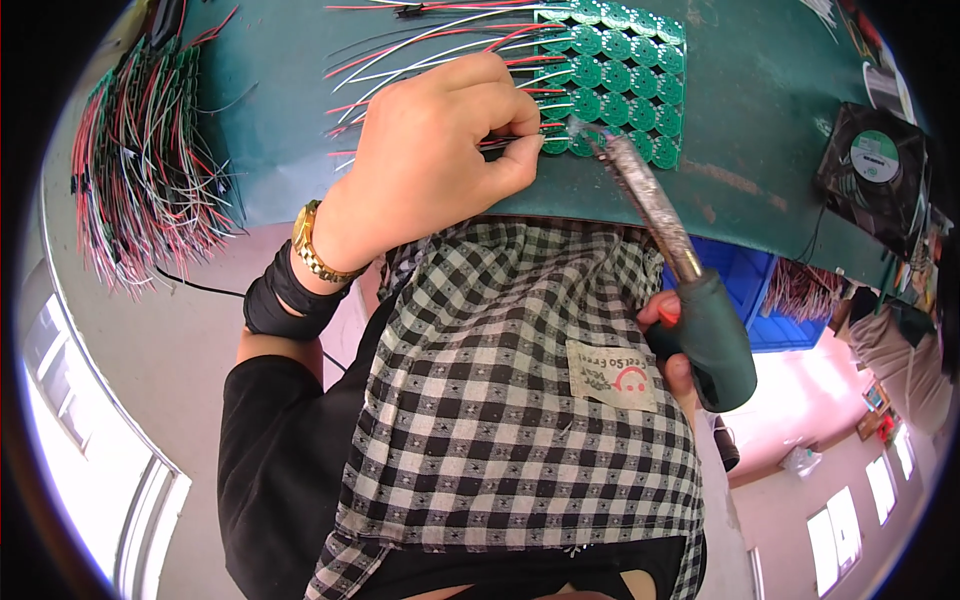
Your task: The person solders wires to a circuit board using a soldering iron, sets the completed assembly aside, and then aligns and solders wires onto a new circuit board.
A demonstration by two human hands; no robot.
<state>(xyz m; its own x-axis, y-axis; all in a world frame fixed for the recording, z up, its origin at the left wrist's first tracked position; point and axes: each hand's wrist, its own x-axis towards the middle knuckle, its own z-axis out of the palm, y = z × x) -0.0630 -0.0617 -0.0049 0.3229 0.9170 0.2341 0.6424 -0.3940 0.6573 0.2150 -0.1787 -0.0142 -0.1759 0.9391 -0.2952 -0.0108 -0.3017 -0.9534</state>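
Note:
A green panel of joined round circuit boards point(620, 78) lies on the work mat point(740, 130). Red, white and black wires point(440, 25) run leftward from its left edge. My left hand point(445, 130) is closed in a pinch at the panel's lower left corner, on thin wires point(553, 139) whose ends reach the lowest row of boards. My right hand point(672, 345), partly hidden behind the handle, grips a soldering iron point(655, 205) with a dark green handle. The iron's tip is at the lowest row, close to the wire ends, with a little smoke around it.
A thick bundle of red, white and black wires point(150, 180) hangs over the mat's left edge. On the right stand a black fan point(875, 165) and a reel point(885, 90). Below the table edge, a blue crate point(735, 285) sits beside more wires point(800, 290).

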